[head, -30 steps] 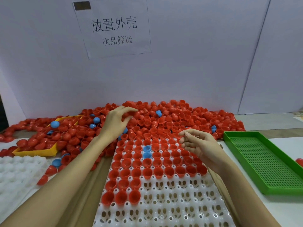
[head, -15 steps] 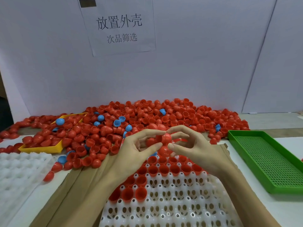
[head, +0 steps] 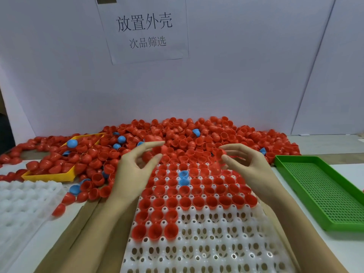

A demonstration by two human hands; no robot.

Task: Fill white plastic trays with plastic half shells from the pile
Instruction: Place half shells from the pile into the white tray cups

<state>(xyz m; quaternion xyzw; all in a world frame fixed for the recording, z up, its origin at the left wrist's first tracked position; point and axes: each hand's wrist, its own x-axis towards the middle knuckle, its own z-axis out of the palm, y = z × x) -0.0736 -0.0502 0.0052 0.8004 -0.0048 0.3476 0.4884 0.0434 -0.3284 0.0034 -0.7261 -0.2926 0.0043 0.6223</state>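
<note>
Green tray (head: 323, 196) right of white tray (head: 206, 251); yellow tray (head: 49, 176) perhaps half-buried.

— What were the half shells (head: 199, 201) made of?
— Smooth plastic, red with a faint gloss, a few blue; the pile (head: 197, 138) looked the same.
— And the white tray (head: 197, 251) in the lower centre?
— Matt, slightly translucent moulded plastic. The green tray (head: 323, 194) at right was perforated hard plastic, the yellow tray (head: 49, 176) at left glossy.
— The sign (head: 145, 30) up top?
— Matt paper. Brown cardboard (head: 86, 223) lay on the desk.
</note>
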